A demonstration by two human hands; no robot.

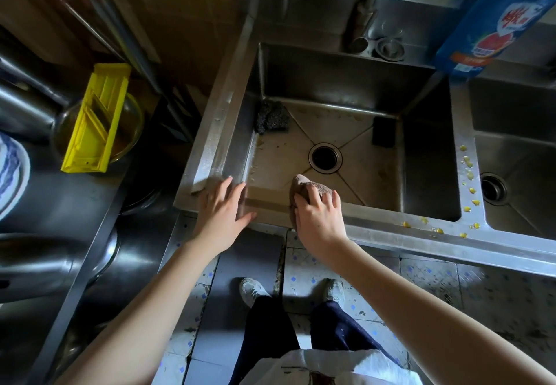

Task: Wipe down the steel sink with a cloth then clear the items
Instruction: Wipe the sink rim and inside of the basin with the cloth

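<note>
- The right hand curls its fingers over the brown cloth, pressing it at the near edge of the steel sink.
- Just left of it, the left hand rests flat on the rim, fingers straight and spread.
- Best: firm overlapping strokes toward the drain ahead.
- Lift the scourer and sponge farther ahead to wipe beneath.

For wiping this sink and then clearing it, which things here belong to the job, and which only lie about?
Belong to the job:
cloth, held by the right hand
steel sink
scouring pad and dark block inside it, to be cleared
left hand, resting on its rim

Only lying about:
yellow slicer in the glass bowl
blue bottle
patterned plate
</note>
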